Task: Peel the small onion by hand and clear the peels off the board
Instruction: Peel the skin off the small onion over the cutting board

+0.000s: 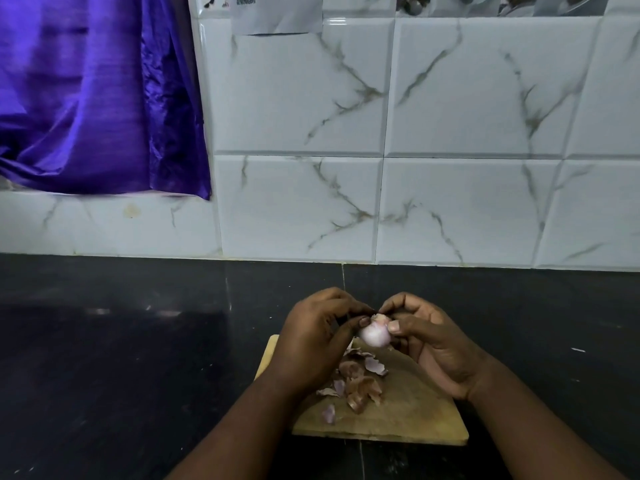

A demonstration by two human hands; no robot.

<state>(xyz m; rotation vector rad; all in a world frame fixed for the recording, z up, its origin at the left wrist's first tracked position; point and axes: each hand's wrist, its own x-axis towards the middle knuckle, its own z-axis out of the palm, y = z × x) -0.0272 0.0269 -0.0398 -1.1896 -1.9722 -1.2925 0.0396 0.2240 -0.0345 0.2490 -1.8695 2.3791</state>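
1. You are holding the small onion (374, 334) between both hands, raised off the board. Its pale pink-white body is showing bare, and a scrap of dry skin is clinging at its top.
2. Your left hand (318, 337) is curling its fingers in against the onion's left side, with the thumb tip touching near the top. That grip is grasping the onion.
3. Your right hand (436, 344) is pinching the onion from the other side. The thumb is pressing on the right flank and the forefinger is arching over to the dry scrap. This grip is likewise closing on the onion.
4. Just below the two grips, the peels (360, 379) are lying in a loose brown and purple heap. One small purple flake is sitting apart from the heap, nearer to you, beside your left forearm.
5. The wooden board (408, 414) is lying under both grips and carrying the peels. Its far left corner is showing beyond your left wrist.
6. The dark counter (138, 341) is bearing the board and spreading out well to the left and right of your grips.
7. Beyond the grips, a white tiled wall (450, 133) with grey veining is rising from the back of the counter.
8. Far up and to the left of your left grip, a shiny purple cloth (86, 91) is hanging over the tiles.
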